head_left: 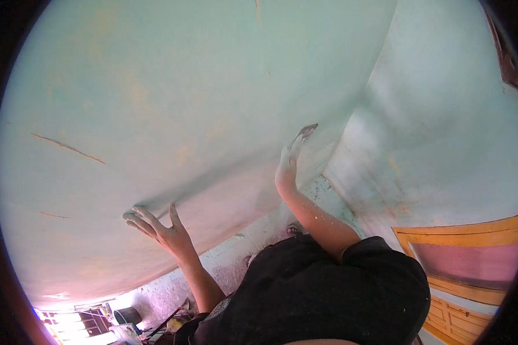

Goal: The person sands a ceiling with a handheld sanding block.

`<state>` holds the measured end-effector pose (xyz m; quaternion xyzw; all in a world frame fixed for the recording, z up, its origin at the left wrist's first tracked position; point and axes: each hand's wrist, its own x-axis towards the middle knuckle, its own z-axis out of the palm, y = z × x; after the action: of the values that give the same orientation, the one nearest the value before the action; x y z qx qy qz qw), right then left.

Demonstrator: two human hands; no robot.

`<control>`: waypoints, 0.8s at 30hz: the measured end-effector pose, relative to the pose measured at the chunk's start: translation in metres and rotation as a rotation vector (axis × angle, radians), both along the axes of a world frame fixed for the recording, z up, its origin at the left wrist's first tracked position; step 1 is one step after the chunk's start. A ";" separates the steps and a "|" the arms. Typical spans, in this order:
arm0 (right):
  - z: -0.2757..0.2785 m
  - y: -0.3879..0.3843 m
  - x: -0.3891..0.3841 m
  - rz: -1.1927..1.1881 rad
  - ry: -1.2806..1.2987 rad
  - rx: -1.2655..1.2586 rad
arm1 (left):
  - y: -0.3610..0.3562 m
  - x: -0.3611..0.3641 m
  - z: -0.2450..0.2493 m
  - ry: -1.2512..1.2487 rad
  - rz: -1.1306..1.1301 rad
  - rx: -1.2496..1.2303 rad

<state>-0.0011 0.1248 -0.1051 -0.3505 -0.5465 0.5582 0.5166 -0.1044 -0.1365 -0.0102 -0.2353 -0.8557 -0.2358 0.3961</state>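
Observation:
My left hand (166, 234), dusted with white powder, rests its spread fingertips against the pale green wall (184, 86). It holds nothing. To the right, my right hand (288, 167) is raised to the same wall near the corner, its fingers closed and coated in white dust. At their tips shows a small dark flat piece (309, 131), held close against the wall; its exact kind is hard to make out. A long thin crack (69, 148) runs across the wall at the left.
A second wall (431, 138) meets this one at the right, with an orange-yellow wooden door or cabinet (466, 231) low on it. The dusty floor (224, 259) lies below. A dark bucket (128, 315) stands at the lower left, near clutter and a bright barred opening (92, 322).

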 end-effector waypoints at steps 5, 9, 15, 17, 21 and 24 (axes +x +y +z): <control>0.090 -0.010 0.001 -0.039 -0.062 0.508 | -0.002 -0.004 -0.001 -0.027 -0.006 -0.028; 0.073 -0.006 0.000 -0.033 -0.211 0.546 | -0.002 0.000 0.002 -0.021 -0.019 -0.014; -0.011 -0.015 -0.015 -0.045 -0.086 -0.001 | -0.008 0.004 0.006 -0.077 -0.056 -0.046; 0.013 -0.021 -0.015 0.022 0.037 -0.107 | -0.007 0.005 0.007 -0.081 -0.050 -0.044; 0.092 -0.043 -0.005 0.043 -0.019 0.483 | -0.009 0.005 0.007 -0.079 -0.071 -0.059; 0.068 -0.036 -0.014 -0.030 -0.057 0.530 | -0.013 0.011 0.014 -0.082 -0.083 -0.086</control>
<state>-0.0151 0.0892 -0.0366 -0.2264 -0.6828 0.3777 0.5830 -0.0931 -0.1492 0.0041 -0.2775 -0.8700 -0.2246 0.3400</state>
